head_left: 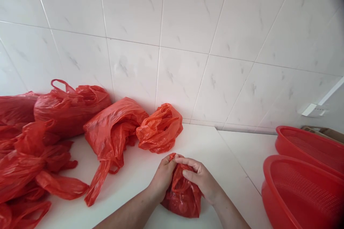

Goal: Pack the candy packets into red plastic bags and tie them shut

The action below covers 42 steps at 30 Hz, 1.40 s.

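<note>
Left-edge heap: knotted red thin-plastic bags (24, 161) are lying in a loose pile on the white, smooth worktop (129, 175).
Looped-handle bag: a bulging red plastic bag (72, 111) is resting near the marble-patterned white tile wall (137, 68), one handle standing up.
Slumped bag: a creased red plastic bag (115, 125) is leaning over, its handle trailing forward.
Crumpled bag: a rounded, orange-red plastic bag (159, 128) is sitting just beside it.
Left hand: the left hand (163, 177) is gripping the gathered top of the small bag at its left side.
Small bag: a filled, dark-red plastic bag (182, 200) is sitting between both hands, low in the middle of the view.
Right hand: the right hand (202, 179) is pinching the same bag's top, thumb and fingers nearly closed.
Right-edge baskets: two red, perforated plastic baskets, front (276, 193) and rear (282, 143), are standing one behind the other.
</note>
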Available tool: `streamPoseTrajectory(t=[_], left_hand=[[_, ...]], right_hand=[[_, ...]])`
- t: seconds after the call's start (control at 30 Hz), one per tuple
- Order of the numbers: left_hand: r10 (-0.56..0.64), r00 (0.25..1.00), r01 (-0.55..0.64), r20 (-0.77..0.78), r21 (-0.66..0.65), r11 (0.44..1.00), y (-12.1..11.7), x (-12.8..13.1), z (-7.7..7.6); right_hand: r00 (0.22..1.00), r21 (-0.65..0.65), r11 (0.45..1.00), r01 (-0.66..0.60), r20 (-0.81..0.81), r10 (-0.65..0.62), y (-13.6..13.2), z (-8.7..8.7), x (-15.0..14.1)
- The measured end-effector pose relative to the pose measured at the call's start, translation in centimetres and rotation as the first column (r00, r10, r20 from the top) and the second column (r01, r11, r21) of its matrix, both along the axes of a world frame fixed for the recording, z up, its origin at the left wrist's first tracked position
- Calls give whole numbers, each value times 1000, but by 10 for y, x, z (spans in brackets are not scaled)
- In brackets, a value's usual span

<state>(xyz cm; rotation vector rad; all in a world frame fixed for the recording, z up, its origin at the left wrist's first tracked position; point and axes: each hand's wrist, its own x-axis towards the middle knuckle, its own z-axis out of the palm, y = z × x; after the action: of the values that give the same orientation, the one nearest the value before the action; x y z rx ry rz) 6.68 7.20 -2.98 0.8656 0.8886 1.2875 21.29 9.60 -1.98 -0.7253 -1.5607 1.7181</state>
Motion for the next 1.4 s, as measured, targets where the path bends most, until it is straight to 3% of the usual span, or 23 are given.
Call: streamPoseTrajectory(t=[0.07,0.17,0.37,0.53,0.67,0.8,0.93,1.0,1.17,1.3,1.4], left_hand=[[23,1000,-23,-11,-10,1000,0,1,-2],[35,999,-35,-29,25,999,-1,2,-2],[26,989,-4,-146,151,989,-3,6,5],[35,964,27,-263,228,973,-5,10,6],[68,946,28,-318,286,958,-7,12,4],[107,926,15,-361,319,948,-7,11,1],[181,891,-17,-416,367,930,-5,5,-1],[223,865,-20,-449,413,910,-5,3,-2],[367,724,109,-584,622,775,-6,-2,-6],[549,573,249,-609,767,591,-13,-4,0],[576,506,442,-642,766,466,-24,1,8]], right_hand=[[999,52,999,0,45,-2,1,-1,-1],[974,122,984,131,167,-150,2,-1,-4],[834,331,864,378,284,-473,0,-4,-14],[751,376,808,454,327,-574,0,-13,-14],[818,359,835,417,252,-517,2,-11,-12],[917,270,918,290,197,-348,3,-2,-5],[990,67,991,113,73,-118,4,4,5],[993,-56,992,111,-19,-112,6,3,9],[975,-187,965,183,-90,-203,12,1,12],[929,-102,930,354,-73,-362,17,-2,13],[897,-10,897,441,-23,-442,24,-10,17]])
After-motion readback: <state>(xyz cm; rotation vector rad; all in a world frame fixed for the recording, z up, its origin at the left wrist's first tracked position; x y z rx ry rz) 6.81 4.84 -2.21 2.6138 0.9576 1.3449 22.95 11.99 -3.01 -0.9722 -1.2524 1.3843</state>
